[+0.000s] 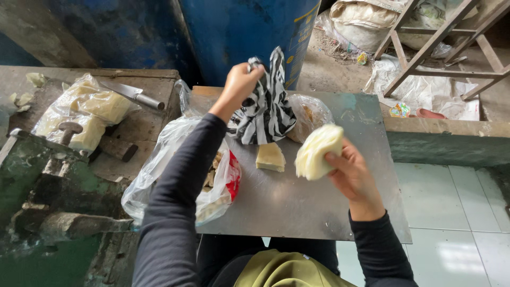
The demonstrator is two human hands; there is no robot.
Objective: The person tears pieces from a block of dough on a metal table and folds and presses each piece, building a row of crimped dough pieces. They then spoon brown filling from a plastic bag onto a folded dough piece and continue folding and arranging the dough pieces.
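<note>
My left hand [240, 85] is raised above the metal table [297, 207] and grips the top of a black-and-white striped plastic bag [265, 109], which hangs down to the tabletop. My right hand [351, 172] holds a pale yellow, layered lump of dough-like food [317, 151] just right of the bag. A wedge-shaped pale yellow piece [270, 158] lies on the table under the bag's lower edge. Both arms wear dark long sleeves.
A clear plastic bag with pale pieces and a red patch [212, 186] lies at the table's left edge, another clear bag [311, 112] behind the striped one. Left: wrapped pale blocks [85, 111], a knife [130, 93], a green metal machine [48, 196]. Blue drum [249, 32] behind.
</note>
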